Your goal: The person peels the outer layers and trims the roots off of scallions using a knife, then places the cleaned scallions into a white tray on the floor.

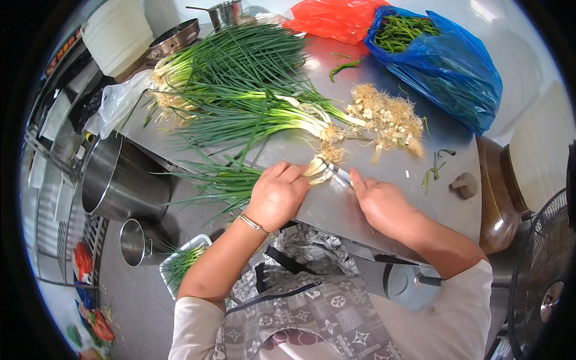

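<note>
On the steel table (315, 202), my left hand (281, 191) presses a small bunch of green onions (225, 180) down near its white ends, with the leaves trailing off to the left. My right hand (382, 202) is closed around a knife (340, 173), mostly its handle, and the blade lies at the white bulbs by the roots. Just beyond is a loose bunch of green onions (270, 119) with roots on. A larger heap of green onions (238, 58) lies further back on the left. Cut-off root ends (389, 117) are piled right of centre.
A blue plastic bag (450, 72) holding green chillies (400, 32) and a red plastic bag (333, 20) stand at the back. A round knob-like object (464, 185) sits at the right. Steel pots (130, 180) and a white basket (168, 274) are at lower left, a fan (540, 270) at right.
</note>
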{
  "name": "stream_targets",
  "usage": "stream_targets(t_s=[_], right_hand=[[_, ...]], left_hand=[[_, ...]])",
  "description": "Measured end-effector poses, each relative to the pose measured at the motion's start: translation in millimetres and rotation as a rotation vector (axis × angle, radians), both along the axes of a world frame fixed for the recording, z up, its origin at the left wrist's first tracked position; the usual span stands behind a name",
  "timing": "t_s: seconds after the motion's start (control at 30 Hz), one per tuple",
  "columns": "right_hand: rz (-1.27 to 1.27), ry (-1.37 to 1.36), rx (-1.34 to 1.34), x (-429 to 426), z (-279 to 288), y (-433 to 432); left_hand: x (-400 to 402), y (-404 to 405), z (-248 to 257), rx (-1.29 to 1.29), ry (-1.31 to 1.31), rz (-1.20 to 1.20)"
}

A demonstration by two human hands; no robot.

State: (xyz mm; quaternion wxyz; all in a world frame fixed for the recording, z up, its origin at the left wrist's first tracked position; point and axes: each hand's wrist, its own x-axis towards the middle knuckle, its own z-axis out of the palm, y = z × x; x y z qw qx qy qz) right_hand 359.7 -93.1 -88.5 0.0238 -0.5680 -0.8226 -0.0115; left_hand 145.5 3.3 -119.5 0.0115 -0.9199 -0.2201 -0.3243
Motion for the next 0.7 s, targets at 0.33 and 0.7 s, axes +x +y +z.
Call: stream_targets(t_s=[0.33, 0.7], right_hand=[[-0.322, -0.141, -0.006, 31.7, 17.9, -4.7], [-0.128, 0.088, 0.029, 6.0, 14.6, 22.5]], left_hand=[[-21.0, 2.6, 14.2, -0.162, 0.047, -0.093], [10.4, 84.9, 36.1, 0.072, 0.326, -0.093]])
